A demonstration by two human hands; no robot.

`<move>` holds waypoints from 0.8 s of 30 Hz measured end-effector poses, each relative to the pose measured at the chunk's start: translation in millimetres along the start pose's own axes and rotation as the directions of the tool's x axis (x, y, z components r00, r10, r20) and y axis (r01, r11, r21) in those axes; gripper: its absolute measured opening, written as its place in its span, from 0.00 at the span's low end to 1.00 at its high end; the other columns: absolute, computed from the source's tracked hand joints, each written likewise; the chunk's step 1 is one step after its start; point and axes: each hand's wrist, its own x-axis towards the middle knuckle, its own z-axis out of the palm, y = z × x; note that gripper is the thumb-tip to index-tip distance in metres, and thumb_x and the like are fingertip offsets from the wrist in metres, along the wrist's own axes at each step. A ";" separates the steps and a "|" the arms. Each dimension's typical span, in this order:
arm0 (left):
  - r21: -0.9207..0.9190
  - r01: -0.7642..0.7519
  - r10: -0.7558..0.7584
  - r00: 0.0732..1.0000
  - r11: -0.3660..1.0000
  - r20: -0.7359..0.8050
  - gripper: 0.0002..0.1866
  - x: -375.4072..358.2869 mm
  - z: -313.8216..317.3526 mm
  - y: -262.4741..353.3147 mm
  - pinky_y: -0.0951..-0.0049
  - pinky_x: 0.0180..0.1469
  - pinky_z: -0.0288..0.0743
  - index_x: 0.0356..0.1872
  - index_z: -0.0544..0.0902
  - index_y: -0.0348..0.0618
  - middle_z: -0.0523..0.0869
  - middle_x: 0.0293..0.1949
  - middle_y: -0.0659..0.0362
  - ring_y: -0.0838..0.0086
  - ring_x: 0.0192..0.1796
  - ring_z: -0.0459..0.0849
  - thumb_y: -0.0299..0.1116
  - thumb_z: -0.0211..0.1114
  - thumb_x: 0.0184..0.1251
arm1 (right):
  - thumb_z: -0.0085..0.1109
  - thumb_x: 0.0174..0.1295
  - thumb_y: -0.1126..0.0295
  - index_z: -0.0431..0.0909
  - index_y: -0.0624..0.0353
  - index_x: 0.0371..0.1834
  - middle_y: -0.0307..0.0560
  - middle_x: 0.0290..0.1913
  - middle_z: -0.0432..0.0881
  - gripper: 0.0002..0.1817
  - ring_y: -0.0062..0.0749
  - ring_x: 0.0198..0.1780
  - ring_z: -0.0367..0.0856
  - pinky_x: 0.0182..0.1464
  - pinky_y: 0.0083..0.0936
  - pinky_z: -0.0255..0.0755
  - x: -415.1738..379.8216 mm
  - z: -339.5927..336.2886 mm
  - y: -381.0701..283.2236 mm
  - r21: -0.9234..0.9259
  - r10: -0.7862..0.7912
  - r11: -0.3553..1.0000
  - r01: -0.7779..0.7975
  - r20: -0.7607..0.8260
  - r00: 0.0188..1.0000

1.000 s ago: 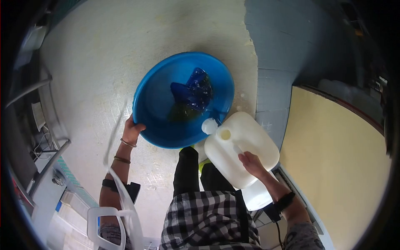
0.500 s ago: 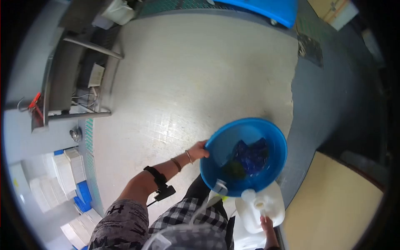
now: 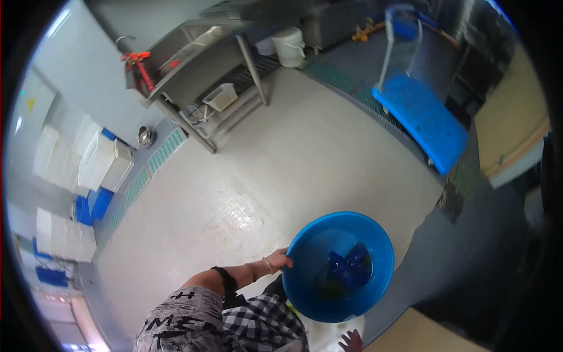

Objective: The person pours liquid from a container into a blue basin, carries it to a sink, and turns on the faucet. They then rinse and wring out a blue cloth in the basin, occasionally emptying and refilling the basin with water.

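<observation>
My left hand is closed around the left rim of a round blue basin, thumb over the edge. Inside the basin lies a crumpled, shiny dark blue item, with something greenish beside it; what they are I cannot make out. Below the basin, partly covered by it, shows a white plastic jug. At the bottom edge my right hand has its fingers spread, close to the jug, holding nothing visible.
A metal sink table with an orange-red item stands at upper left. A blue flat trolley is at upper right. White bins line the left wall. A beige panel lies at lower right.
The view has tilted up and turned, showing more sink and trolley. The basin sits lower in view, still in my left hand. My right hand's fingers, earlier by the jug's handle, are now spread.
</observation>
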 end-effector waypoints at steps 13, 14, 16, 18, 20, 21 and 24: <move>-0.366 -0.283 0.209 0.951 0.886 -0.228 0.17 -126.9 -147.5 189.2 0.74 0.32 0.76 0.39 0.73 0.35 0.78 0.29 0.57 0.72 0.30 0.79 0.23 0.57 0.42 | 0.54 0.45 0.66 0.67 0.61 0.45 0.50 0.36 0.75 0.22 0.37 0.33 0.76 0.26 0.30 0.68 67.1 399.6 -254.9 -0.136 -0.083 0.986 0.101 0.127 0.988; -0.380 -0.296 0.215 0.946 0.876 -0.241 0.17 -127.2 -163.7 204.3 0.74 0.32 0.76 0.39 0.73 0.35 0.78 0.29 0.57 0.72 0.30 0.79 0.23 0.57 0.42 | 0.52 0.45 0.69 0.65 0.59 0.47 0.45 0.39 0.74 0.22 0.34 0.34 0.75 0.26 0.28 0.67 80.1 419.7 -264.8 -0.159 -0.095 0.979 0.128 0.204 0.974; -0.350 -0.328 0.240 0.932 0.878 -0.270 0.18 -131.3 -193.0 234.4 0.74 0.32 0.76 0.40 0.72 0.35 0.78 0.30 0.57 0.72 0.31 0.79 0.25 0.57 0.42 | 0.50 0.45 0.72 0.64 0.57 0.48 0.41 0.41 0.73 0.23 0.32 0.35 0.74 0.26 0.26 0.65 98.3 457.1 -280.6 -0.198 -0.089 0.969 0.148 0.280 0.956; -0.355 -0.375 0.273 0.912 0.856 -0.306 0.18 -141.9 -220.0 270.5 0.75 0.32 0.76 0.41 0.72 0.36 0.78 0.31 0.57 0.73 0.31 0.79 0.26 0.58 0.43 | 0.50 0.42 0.73 0.66 0.57 0.44 0.40 0.37 0.74 0.20 0.28 0.31 0.73 0.21 0.22 0.61 108.8 519.1 -304.0 -0.148 -0.158 0.968 0.202 0.263 0.952; -0.320 -0.439 0.317 0.875 0.840 -0.366 0.19 -148.3 -248.5 303.4 0.76 0.32 0.76 0.41 0.72 0.35 0.78 0.31 0.57 0.73 0.31 0.79 0.27 0.58 0.43 | 0.50 0.42 0.73 0.67 0.57 0.42 0.39 0.34 0.75 0.19 0.26 0.28 0.73 0.19 0.20 0.59 129.8 564.1 -327.3 -0.182 -0.144 0.963 0.197 0.269 0.952; -0.309 -0.460 0.339 0.863 0.832 -0.374 0.18 -144.6 -263.5 316.3 0.76 0.32 0.76 0.40 0.72 0.35 0.78 0.31 0.57 0.74 0.31 0.79 0.28 0.59 0.44 | 0.51 0.42 0.73 0.68 0.57 0.40 0.39 0.32 0.75 0.17 0.25 0.25 0.72 0.17 0.18 0.57 143.9 583.3 -340.3 -0.207 -0.142 0.958 0.201 0.267 0.953; -0.300 -0.547 0.400 0.808 0.781 -0.433 0.17 -139.8 -309.3 367.7 0.76 0.32 0.76 0.39 0.72 0.35 0.78 0.30 0.58 0.75 0.31 0.79 0.28 0.58 0.45 | 0.50 0.43 0.73 0.66 0.58 0.42 0.40 0.32 0.73 0.18 0.26 0.25 0.72 0.17 0.20 0.59 181.0 656.6 -383.2 -0.266 -0.115 0.939 0.219 0.359 0.926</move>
